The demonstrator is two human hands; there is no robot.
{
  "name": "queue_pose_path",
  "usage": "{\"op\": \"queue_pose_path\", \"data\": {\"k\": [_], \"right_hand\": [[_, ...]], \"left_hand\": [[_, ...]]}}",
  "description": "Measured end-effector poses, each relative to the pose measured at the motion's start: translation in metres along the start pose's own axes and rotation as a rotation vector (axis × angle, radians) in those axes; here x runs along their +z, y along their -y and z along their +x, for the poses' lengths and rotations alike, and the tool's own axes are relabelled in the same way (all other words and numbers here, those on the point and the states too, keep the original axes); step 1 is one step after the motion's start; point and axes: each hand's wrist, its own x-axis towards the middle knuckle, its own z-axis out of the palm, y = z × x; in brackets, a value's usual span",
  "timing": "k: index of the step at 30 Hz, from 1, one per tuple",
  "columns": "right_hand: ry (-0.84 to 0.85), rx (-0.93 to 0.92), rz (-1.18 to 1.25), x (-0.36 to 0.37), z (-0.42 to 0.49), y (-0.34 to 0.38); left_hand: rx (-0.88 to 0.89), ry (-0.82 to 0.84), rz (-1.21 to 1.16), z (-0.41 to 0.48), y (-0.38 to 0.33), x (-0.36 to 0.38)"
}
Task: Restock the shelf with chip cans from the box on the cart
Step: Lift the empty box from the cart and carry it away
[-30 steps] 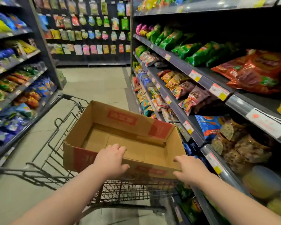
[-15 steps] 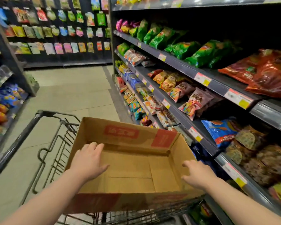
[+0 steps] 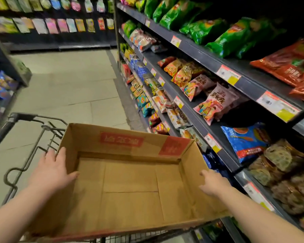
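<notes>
As a person looks down a shop aisle, a brown cardboard box (image 3: 130, 181) fills the lower middle of the view. It rests on top of a dark wire shopping cart (image 3: 22, 116), just beside the snack shelving (image 3: 200, 48) on the right. The box is wide, shallow and open at the top. Its inside shows plain corrugated card, with the seams of the folded bottom flaps forming straight lines across the floor. A red printed panel with pale lettering runs along the far wall, a second red block marks the far right corner, and a red band shows along the near outer edge.

The left hand (image 3: 53, 170) clasps the box's left wall. Its four fingers lie straight and close together along the outside, while the thumb reaches over the rim onto the inner side. The right hand (image 3: 213, 184) is on the right wall near its rim. Its fingers are bunched together and bent, but whether they wrap over the rim cannot be told.

On the shelving, green chip bags (image 3: 205, 30) line the upper tier, dark red bags (image 3: 288, 65) lie nearer on the right, and a blue bag (image 3: 244, 139) sits lower down. Orange-and-yellow price labels (image 3: 228, 75) are fixed along the shelf edges. Pale floor tiles (image 3: 68, 85) stretch ahead.
</notes>
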Motion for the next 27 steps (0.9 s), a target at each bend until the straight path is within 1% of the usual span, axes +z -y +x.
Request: {"op": "queue_pose_path", "data": {"k": [4,9,12,15,17,24,27], "right_hand": [[0.044,-0.012,0.007,0.001,0.035,-0.008],[0.098,-0.001,0.031,0.009,0.068,-0.02],[0.088,0.056,0.097,0.011,0.084,-0.024],[0.05,0.067,0.258,0.017,0.101,-0.026],[0.053,0.07,0.341,0.022,0.111,-0.027],[0.066,0.17,0.538,0.032,0.128,-0.03],[0.087,0.21,0.566,0.031,0.132,-0.028]], "left_hand": [[-0.158,0.037,-0.11,0.011,0.0,0.007],[-0.282,0.036,-0.231,0.024,0.003,0.017],[-0.325,0.029,-0.207,0.028,0.007,0.025],[-0.346,0.009,-0.208,0.027,0.005,0.028],[-0.358,-0.007,-0.211,0.025,0.001,0.027],[-0.416,-0.015,-0.172,0.025,0.007,0.035],[-0.43,-0.011,-0.155,0.025,0.003,0.033]]}}
